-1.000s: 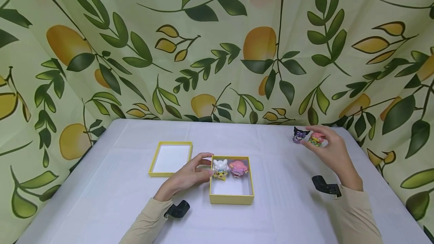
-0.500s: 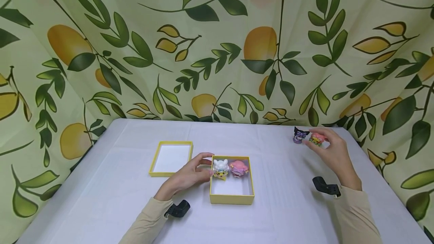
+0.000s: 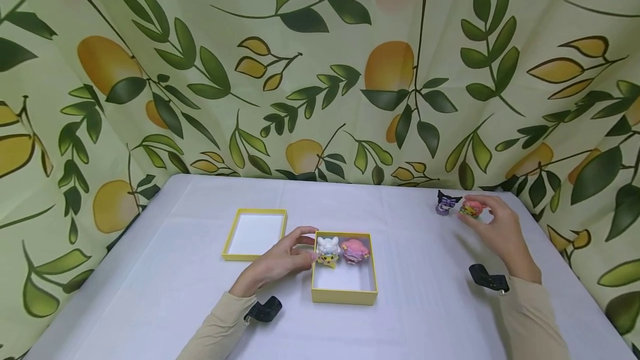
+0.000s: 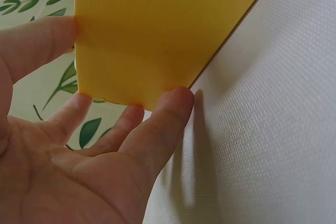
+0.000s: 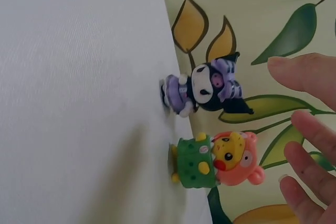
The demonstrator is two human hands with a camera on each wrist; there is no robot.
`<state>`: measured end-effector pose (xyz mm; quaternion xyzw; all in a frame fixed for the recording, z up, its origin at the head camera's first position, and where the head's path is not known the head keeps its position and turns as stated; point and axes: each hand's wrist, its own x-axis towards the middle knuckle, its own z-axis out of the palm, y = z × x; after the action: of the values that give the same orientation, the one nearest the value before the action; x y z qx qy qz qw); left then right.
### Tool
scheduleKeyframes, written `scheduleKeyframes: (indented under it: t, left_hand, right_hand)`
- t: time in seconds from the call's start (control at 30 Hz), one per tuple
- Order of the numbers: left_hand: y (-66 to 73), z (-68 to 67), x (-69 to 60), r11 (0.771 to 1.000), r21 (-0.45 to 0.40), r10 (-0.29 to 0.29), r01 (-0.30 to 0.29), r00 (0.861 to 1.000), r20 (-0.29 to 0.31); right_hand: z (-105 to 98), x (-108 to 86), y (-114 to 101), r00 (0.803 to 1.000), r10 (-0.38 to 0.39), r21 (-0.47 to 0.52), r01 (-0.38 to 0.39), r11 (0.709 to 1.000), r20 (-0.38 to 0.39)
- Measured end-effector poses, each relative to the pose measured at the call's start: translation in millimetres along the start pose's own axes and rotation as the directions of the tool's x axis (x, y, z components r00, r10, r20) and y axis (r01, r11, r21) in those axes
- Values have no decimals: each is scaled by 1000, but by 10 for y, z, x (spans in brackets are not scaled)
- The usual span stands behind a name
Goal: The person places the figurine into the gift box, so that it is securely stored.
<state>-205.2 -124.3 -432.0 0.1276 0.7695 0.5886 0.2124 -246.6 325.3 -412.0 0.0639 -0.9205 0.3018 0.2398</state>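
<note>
A yellow box (image 3: 345,296) stands on the table with its white inside facing up. At its back wall, side by side, are a white-headed figurine (image 3: 328,250) with a yellow face and a pink figurine (image 3: 355,251). My left hand (image 3: 280,260) holds the box at its back left corner; in the left wrist view the thumb and fingertips meet the edges of the yellow wall (image 4: 157,30). At the back right, a black-and-purple figurine (image 5: 202,85) stands upright beside a pink-hooded, green-bodied figurine (image 5: 215,160). My right hand (image 3: 500,232) is spread just behind the pink-hooded one, fingers apart from it.
The shallow yellow-rimmed lid (image 3: 257,234) lies white side up, left of the box. A white cloth covers the table (image 3: 410,271). Behind it hangs a curtain (image 3: 320,88) printed with fruit and leaves.
My right hand's fingers have drawn back slightly to the right from around the pink-hooded figurine. My left hand stays at the box. The head view has shifted a little.
</note>
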Motion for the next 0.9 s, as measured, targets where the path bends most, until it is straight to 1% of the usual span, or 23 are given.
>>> scheduleKeyframes:
  t: [0.37,0.53,0.8,0.9]
  left_hand:
    - [6,2,3,1000,2,-16,16,1000,-3]
    - [15,2,8,1000,7,-21,22,1000,-14]
    - [8,2,6,1000,8,-17,17,1000,-5]
    - [6,1,6,1000,5,-17,17,1000,-6]
  right_hand:
    - [-28,99,164,999,5,-8,-5,1000,33]
    - [-18,160,215,996,46,-21,-45,999,76]
    - [-28,198,289,990,74,10,-75,997,120]
    - [-28,202,314,984,99,15,-103,995,149]
